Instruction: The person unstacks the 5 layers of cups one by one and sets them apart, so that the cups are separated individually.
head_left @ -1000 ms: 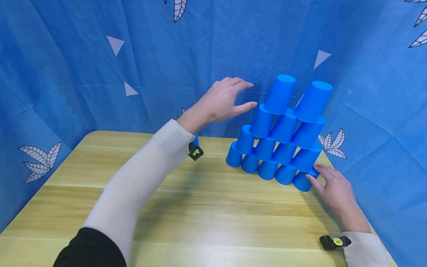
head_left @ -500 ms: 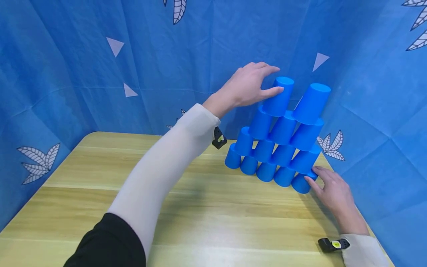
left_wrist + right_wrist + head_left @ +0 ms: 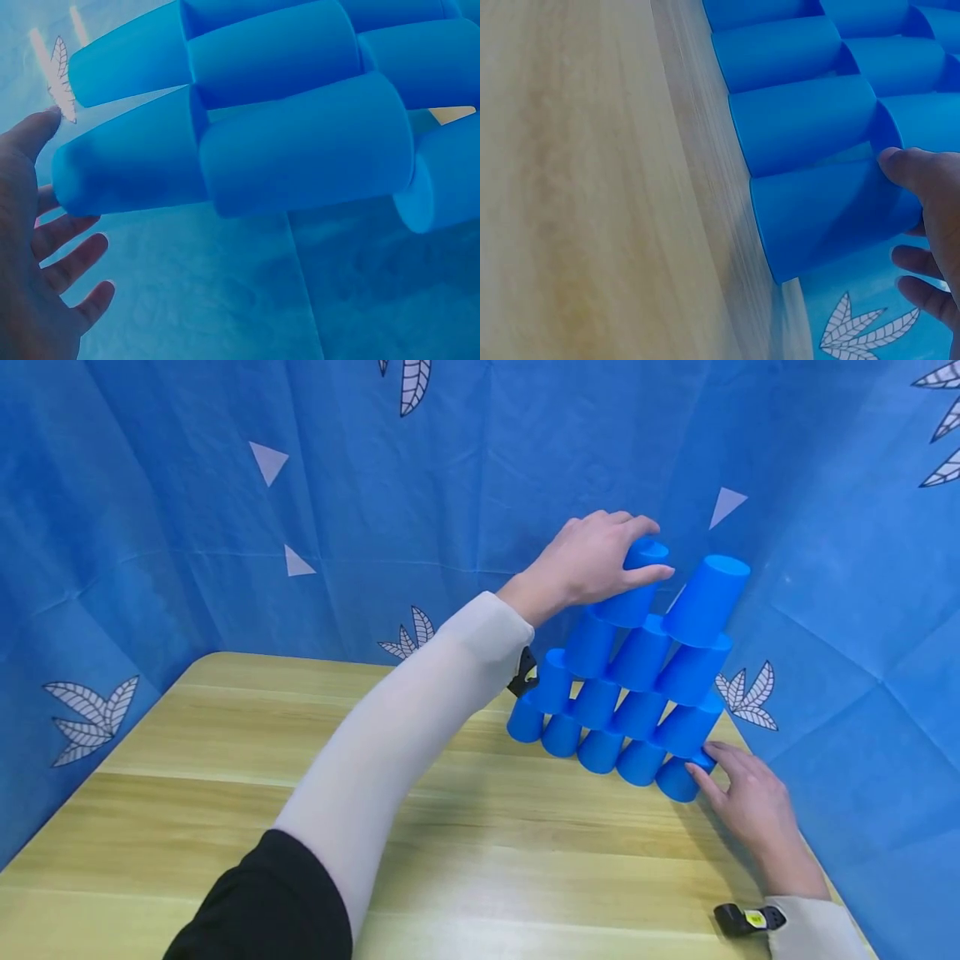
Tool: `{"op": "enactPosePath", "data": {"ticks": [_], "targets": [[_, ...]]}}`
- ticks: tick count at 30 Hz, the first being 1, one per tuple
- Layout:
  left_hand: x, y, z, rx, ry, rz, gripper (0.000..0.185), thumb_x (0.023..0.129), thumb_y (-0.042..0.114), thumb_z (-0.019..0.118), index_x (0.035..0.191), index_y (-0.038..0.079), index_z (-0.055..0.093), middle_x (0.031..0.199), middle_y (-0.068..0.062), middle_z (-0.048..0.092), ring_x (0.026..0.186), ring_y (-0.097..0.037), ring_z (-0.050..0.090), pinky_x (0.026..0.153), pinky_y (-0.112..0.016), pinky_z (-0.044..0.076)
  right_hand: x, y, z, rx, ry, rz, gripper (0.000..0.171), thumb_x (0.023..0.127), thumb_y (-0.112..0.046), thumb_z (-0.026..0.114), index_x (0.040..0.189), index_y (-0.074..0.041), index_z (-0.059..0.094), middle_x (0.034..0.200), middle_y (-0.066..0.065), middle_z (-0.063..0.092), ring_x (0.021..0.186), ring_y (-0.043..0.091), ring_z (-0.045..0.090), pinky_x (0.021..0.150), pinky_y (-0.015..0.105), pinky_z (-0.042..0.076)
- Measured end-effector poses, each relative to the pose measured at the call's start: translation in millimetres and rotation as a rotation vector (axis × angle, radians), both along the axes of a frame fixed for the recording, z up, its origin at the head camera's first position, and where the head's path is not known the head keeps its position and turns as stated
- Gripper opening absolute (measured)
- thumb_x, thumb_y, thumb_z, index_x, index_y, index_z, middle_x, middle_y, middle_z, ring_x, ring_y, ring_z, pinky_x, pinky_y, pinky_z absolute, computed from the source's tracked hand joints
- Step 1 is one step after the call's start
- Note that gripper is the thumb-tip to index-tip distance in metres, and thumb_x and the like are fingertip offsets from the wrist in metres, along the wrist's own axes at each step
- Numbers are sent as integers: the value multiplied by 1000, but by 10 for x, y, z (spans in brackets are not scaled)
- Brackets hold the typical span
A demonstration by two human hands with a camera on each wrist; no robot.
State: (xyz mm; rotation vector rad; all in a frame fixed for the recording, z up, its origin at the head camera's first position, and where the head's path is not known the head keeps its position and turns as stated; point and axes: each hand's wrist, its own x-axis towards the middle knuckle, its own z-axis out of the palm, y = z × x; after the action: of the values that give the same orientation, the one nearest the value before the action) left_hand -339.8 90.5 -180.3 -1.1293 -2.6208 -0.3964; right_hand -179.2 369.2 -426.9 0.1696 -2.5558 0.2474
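Blue plastic cups, all upside down, form a stepped stack of rows [image 3: 637,656] toward the right of the table. Two cups top it, side by side. My left hand [image 3: 596,556] reaches around the left top cup [image 3: 628,607], thumb in front and fingers beyond it. In the left wrist view a gap shows between the thumb [image 3: 43,129] and that cup, and the other fingers spread past its narrow end. Low at the right, my right hand [image 3: 753,797] holds the end cup [image 3: 825,217] of the bottom row between thumb and fingers, near its narrow end.
The light wooden table [image 3: 225,760] reaches the blue curtain [image 3: 375,485], printed with leaves and triangles, at the back and right. Black wrist cameras sit at both cuffs. The right top cup [image 3: 707,602] stands a short gap from the left one.
My left hand has moved right, from beside the stack to around the left top cup. The right hand stays at the bottom end cup. The cups stand as before.
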Motion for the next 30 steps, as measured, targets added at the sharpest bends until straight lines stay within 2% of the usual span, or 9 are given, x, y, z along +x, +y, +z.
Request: {"op": "enactPosePath", "data": {"ticks": [5, 12, 16, 24, 30], "targets": [[1, 57, -52, 12, 0, 7, 72, 91, 68, 43, 151, 29, 36, 150, 10, 42, 135, -10, 41, 109, -31, 34, 5, 6, -25, 2, 10, -6, 48, 82, -19, 79, 119, 6, 63, 117, 28, 62, 107, 50, 56, 86, 66, 44], [12, 31, -98, -47, 62, 15, 69, 94, 64, 41, 152, 28, 34, 148, 9, 45, 132, -10, 45, 106, -29, 37, 1, 16, -27, -6, 15, 8, 48, 82, -20, 78, 120, 5, 63, 118, 28, 62, 108, 50, 56, 87, 66, 44], [18, -31, -96, -2, 49, 10, 67, 94, 62, 44, 151, 28, 36, 147, 8, 46, 130, -10, 46, 106, -29, 37, -11, 26, -35, -10, 16, 6, 48, 82, -20, 78, 120, 5, 63, 118, 27, 62, 108, 49, 56, 87, 65, 44], [79, -341, -98, 103, 86, 2, 63, 94, 60, 49, 146, 26, 45, 140, 5, 52, 124, -10, 51, 100, -23, 41, -24, 33, -29, 0, 22, 9, 48, 82, -19, 79, 120, 5, 63, 118, 27, 62, 108, 49, 56, 88, 64, 44], [105, -644, -143, 177, 118, 20, 60, 93, 58, 51, 143, 24, 50, 139, 3, 53, 126, -13, 49, 102, -26, 41, -9, 20, -19, -3, 5, -1, 49, 83, -21, 78, 121, 5, 62, 120, 28, 61, 110, 49, 55, 88, 65, 43]]}}
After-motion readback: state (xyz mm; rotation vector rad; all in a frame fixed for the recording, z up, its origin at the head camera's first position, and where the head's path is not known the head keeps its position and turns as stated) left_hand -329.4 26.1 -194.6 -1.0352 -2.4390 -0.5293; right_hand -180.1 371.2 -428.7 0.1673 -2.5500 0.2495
